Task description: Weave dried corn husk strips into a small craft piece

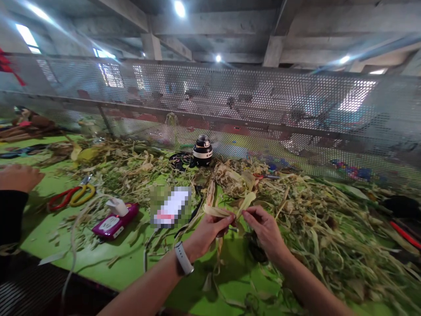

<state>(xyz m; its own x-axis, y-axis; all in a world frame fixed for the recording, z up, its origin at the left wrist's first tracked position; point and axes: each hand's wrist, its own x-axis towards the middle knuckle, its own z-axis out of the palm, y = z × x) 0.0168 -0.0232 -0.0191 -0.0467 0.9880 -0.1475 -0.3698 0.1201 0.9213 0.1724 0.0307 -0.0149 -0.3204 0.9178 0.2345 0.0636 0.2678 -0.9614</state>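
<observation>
Husk strips, pale and folded across one another, sit between the person's two hands, just above the green surface. The left hand is narrow, its thumb and fingers closed on the strips where they cross; a watch with a white band circles that wrist. The right hand is also narrow, thumb and forefinger pinching the strips just beside the left fingertips, with one strip slanting upward between the hands.

Beyond and left of the left hand lies a phone, its screen blurred out. Farther left rest a purple power strip with a white plug in it, then scissors with red and yellow handles. Well apart, at the far left, is a co-worker's hand in a black sleeve; whether it holds anything cannot be told. Straight ahead of both hands stands a black jar with a white band, near a perforated metal screen. Loose husks are heaped right of the right hand.
</observation>
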